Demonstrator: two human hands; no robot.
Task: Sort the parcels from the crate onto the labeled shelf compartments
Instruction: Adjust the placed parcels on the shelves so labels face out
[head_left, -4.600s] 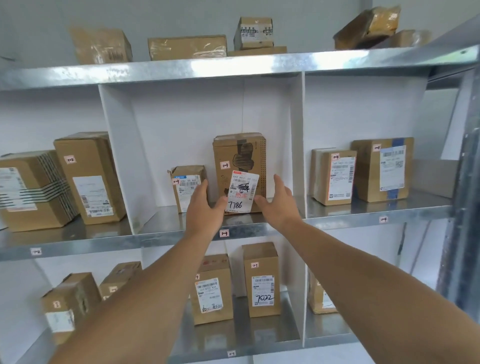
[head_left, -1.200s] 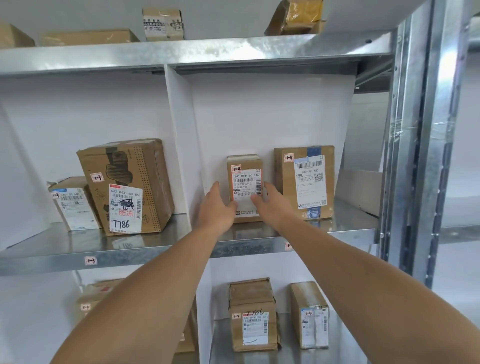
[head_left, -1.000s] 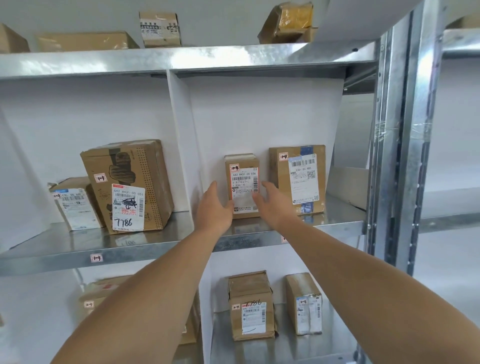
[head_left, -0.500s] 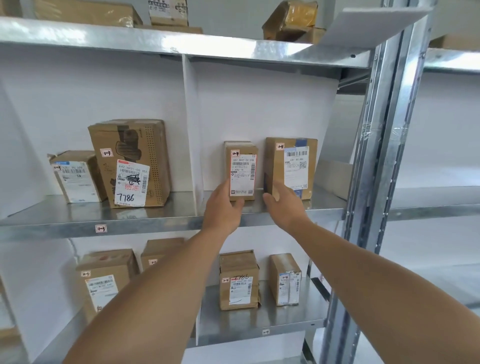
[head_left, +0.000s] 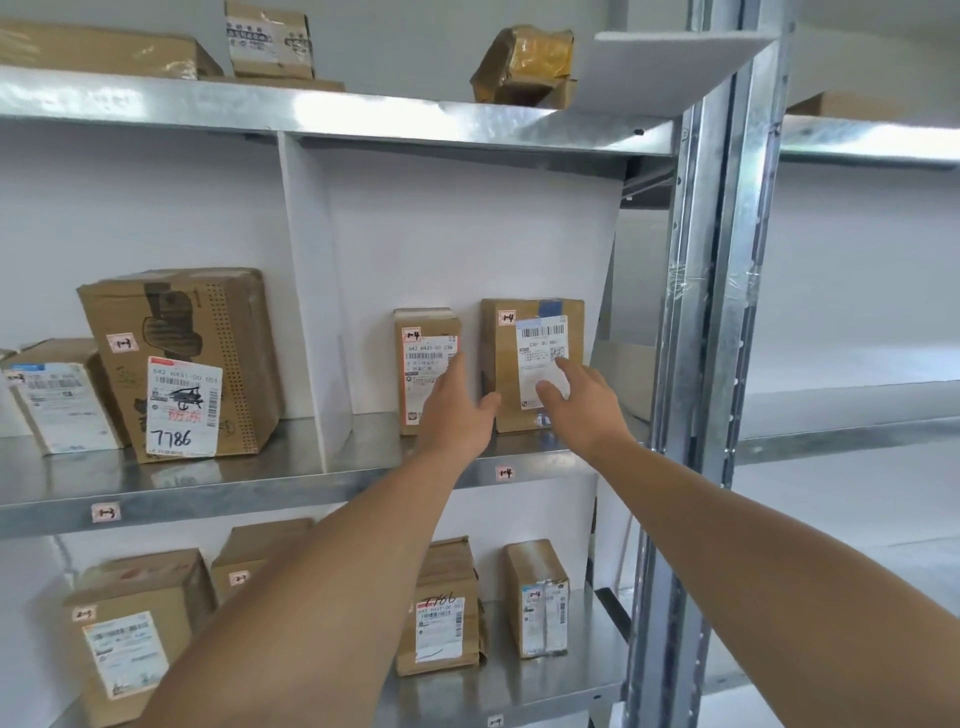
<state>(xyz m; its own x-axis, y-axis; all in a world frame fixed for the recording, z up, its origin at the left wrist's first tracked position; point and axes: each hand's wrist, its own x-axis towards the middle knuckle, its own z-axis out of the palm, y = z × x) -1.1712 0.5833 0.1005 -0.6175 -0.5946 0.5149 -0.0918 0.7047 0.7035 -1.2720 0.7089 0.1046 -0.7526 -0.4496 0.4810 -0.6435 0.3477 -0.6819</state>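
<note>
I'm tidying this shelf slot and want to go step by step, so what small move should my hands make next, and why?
Probably close both hands on the sides of the wider parcel. The left hand is at its left edge, beside the narrow parcel. The right hand is spread in front of its label, and neither hand grips anything yet.

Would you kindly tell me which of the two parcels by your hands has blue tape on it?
The wider parcel on the right, behind the right hand: blue tape sits at its top edge. The narrower parcel beside it shows none.
</note>
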